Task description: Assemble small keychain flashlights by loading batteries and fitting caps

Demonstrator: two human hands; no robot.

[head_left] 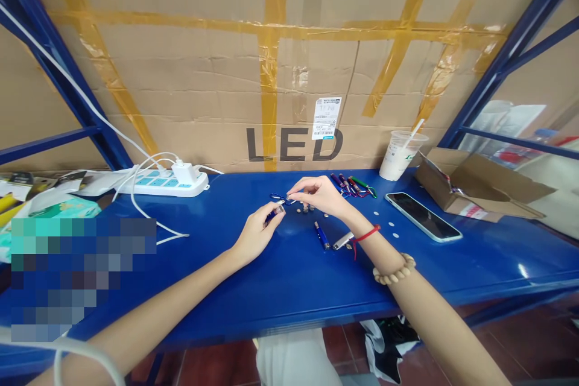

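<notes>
My left hand (257,230) is closed around a small blue keychain torch (274,213) just above the blue table (289,277). My right hand (318,194) pinches something tiny at the torch's end, next to its blue clip (277,197). Under my right hand lie several small button cells (306,209). A blue torch body (321,235) and a silver one (342,240) lie beside my right wrist. Several more coloured torches (353,185) lie further back.
A phone (423,216) lies face up at the right, with loose button cells (391,224) near it. Behind it stand a plastic cup with a straw (400,155) and an open cardboard box (474,186). A white power strip (168,181) sits back left. A taped cardboard wall (289,60) closes the rear.
</notes>
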